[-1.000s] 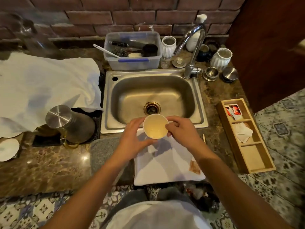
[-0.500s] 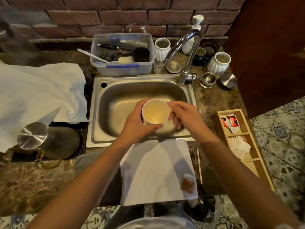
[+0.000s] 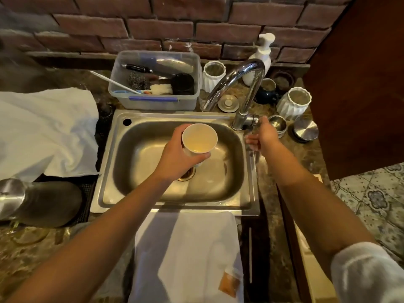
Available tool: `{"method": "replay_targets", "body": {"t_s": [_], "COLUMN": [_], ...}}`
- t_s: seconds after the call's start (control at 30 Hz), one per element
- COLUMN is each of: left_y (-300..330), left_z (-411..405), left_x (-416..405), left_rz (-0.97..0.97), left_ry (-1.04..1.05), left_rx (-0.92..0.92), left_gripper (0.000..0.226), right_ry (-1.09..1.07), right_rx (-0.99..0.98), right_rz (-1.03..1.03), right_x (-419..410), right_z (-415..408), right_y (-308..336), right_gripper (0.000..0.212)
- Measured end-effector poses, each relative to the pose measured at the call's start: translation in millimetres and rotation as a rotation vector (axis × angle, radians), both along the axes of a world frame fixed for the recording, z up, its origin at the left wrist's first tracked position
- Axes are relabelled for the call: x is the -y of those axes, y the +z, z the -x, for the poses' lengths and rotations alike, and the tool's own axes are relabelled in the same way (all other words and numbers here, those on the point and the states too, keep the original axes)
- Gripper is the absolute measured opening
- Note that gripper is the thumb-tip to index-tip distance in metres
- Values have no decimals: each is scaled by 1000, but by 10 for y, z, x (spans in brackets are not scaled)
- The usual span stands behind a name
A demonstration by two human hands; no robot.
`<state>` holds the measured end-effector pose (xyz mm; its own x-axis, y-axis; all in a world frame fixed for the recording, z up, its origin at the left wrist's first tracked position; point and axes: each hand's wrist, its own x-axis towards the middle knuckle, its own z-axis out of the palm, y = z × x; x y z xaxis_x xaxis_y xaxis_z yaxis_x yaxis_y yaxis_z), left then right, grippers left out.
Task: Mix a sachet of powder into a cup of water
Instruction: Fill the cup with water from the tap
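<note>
My left hand (image 3: 177,157) grips a white paper cup (image 3: 199,139) and holds it over the steel sink (image 3: 175,119), below the spout of the chrome tap (image 3: 238,77). The cup's inside looks yellowish. My right hand (image 3: 261,134) is off the cup, fingers apart, its fingertips at the tap's side handle (image 3: 251,120). No water runs from the spout. A small brown sachet (image 3: 228,284) lies on the near right corner of a white cloth (image 3: 188,254) in front of the sink.
A clear plastic tub (image 3: 155,84) of scrubbers stands behind the sink. White ribbed jars (image 3: 294,103), a soap pump (image 3: 261,55) and steel lids sit around the tap. A large white towel (image 3: 43,132) and a steel-lidded jug (image 3: 32,202) lie at left.
The cup moved forward from over the white cloth to over the sink. My right hand let go of the cup and reached right to the tap handle.
</note>
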<state>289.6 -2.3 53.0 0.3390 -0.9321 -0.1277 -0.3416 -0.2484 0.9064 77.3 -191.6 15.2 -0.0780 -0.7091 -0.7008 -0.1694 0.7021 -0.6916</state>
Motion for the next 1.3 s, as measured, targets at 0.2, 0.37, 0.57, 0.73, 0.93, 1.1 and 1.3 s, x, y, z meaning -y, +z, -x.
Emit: {"method": "replay_targets", "body": {"t_s": [0.2, 0.37, 0.57, 0.73, 0.93, 1.1, 1.3], "left_y": [34, 77, 127, 139, 135, 126, 133], "left_z": [-5, 11, 33, 46, 48, 57, 32], "left_x": [75, 120, 171, 198, 184, 152, 136], "left_rz": [2, -4, 35, 44, 37, 42, 29], "left_ry": [14, -2, -14, -6, -4, -1, 12], "left_rx": [1, 16, 30, 33, 38, 44, 52], "left_gripper": [91, 91, 91, 91, 91, 92, 92], "right_ry": [12, 306, 374, 365, 361, 367, 368], "right_rx": [-138, -668, -718, -733, -667, -605, -663], "right_rz": [64, 251, 302, 276, 262, 262, 264], "right_x": [203, 475, 758, 874, 514, 478, 510], "right_z": [21, 186, 357, 444, 212, 192, 221], "right_y": [-177, -542, -907, -1030, -383, -300, -378], "right_gripper": [42, 66, 58, 46, 38, 35, 38]}}
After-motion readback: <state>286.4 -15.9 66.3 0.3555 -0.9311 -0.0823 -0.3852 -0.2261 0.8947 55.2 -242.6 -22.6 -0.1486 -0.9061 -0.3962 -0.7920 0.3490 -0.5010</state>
